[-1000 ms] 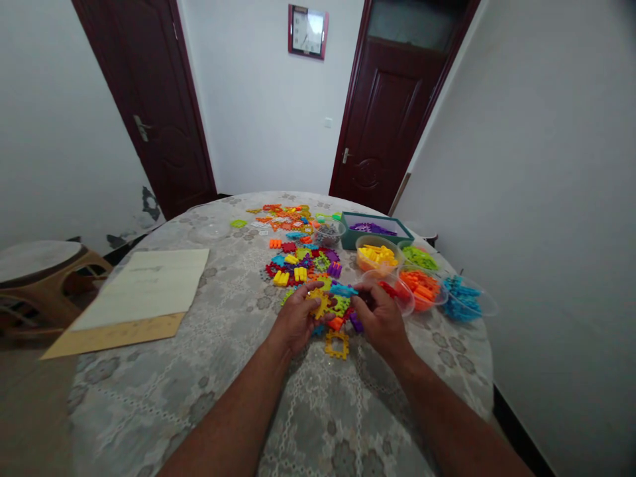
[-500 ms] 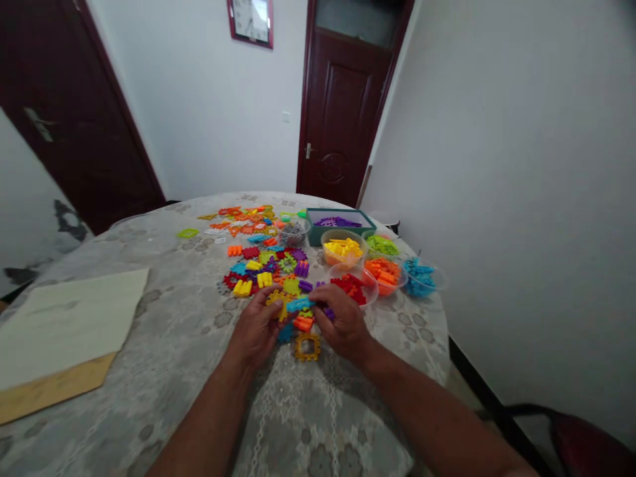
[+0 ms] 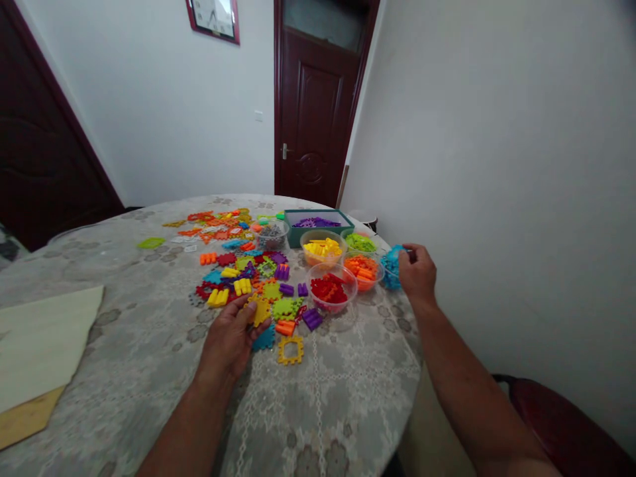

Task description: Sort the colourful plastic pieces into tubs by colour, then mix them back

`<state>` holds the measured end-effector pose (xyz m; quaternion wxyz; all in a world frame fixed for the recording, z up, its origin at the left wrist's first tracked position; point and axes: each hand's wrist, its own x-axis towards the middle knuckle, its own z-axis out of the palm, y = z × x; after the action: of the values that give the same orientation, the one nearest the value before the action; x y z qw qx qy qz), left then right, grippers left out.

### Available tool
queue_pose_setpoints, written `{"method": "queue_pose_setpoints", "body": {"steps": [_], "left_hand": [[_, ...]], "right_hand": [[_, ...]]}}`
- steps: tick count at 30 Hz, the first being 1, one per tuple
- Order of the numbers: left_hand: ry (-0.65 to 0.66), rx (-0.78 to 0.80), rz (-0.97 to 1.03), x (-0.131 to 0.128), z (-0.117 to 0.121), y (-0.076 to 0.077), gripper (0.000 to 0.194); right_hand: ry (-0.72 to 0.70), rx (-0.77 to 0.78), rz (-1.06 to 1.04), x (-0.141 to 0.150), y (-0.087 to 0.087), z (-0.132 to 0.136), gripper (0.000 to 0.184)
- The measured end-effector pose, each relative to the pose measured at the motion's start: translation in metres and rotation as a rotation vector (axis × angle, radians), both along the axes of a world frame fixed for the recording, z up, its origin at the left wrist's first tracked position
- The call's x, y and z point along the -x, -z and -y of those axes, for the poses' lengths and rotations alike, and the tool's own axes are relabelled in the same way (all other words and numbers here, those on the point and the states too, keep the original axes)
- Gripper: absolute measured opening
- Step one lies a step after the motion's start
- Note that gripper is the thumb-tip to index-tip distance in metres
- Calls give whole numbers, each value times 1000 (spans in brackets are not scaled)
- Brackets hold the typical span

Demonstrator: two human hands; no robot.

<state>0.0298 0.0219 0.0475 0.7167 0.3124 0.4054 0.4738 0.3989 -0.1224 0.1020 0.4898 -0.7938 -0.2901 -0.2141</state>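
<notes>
My left hand (image 3: 231, 334) pinches a yellow square interlocking tile (image 3: 259, 310) with toothed edges, held over the table's middle. Far to the right, my right hand (image 3: 418, 271) is at the rim of a clear bowl of blue connector pieces (image 3: 391, 268). Its fingers are closed at the tips, and whatever is between them blends with the blue pieces. Around the left hand lie a yellow square frame (image 3: 291, 350), a blue tile (image 3: 264, 338), a lime green tile (image 3: 287, 308), an orange connector (image 3: 285, 328) and a purple connector (image 3: 313, 318).
Clear bowls hold red (image 3: 330, 291), orange (image 3: 363, 270), yellow (image 3: 322, 250) and green pieces (image 3: 359, 242). Behind them stand a bowl of grey pieces (image 3: 271, 235) and a green box (image 3: 318, 233) with purple pieces. Orange pieces (image 3: 218, 228) spread further back. A pale board (image 3: 47, 338) lies left.
My right hand has left the tile with a light blue connector and moved right to the blue bowl. My left hand keeps the yellow tile. The view has turned right.
</notes>
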Motion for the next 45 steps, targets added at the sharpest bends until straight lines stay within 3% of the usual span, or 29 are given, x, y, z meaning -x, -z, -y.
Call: {"method": "queue_pose_setpoints", "body": {"steps": [3, 6, 16, 19, 21, 24, 28, 32, 35, 40, 45], "left_hand": [[-4, 11, -5, 0, 2, -3, 22], [7, 12, -2, 0, 3, -3, 27], [62, -81, -55, -1, 7, 3, 34], [81, -101, -63, -1, 9, 6, 35], [74, -95, -67, -1, 9, 8, 33], [97, -111, -68, -1, 10, 8, 34], [231, -186, -73, 0, 15, 2, 37], [384, -279, -122, 3, 18, -3, 38], [431, -360, -206, 5, 17, -2, 38], [488, -457, -293, 4, 18, -1, 37], [329, -397, -288, 5, 16, -2, 38]], "right_hand": [[98, 194, -22, -41, 11, 11, 43], [71, 308, -46, -58, 20, 16, 41], [86, 366, 70, -50, 28, 21, 39], [45, 268, 142, -28, 30, 20, 38], [-66, 207, 167, 2, 30, 17, 36], [-361, 183, 108, 65, 27, 11, 30], [-806, 254, -78, 153, 22, 2, 23], [-1032, 276, -156, 205, 25, -11, 19], [-1039, 262, -160, 215, 31, -17, 17], [-998, 215, -267, 198, 29, -8, 37], [-863, 213, -270, 163, 19, 13, 32]]}}
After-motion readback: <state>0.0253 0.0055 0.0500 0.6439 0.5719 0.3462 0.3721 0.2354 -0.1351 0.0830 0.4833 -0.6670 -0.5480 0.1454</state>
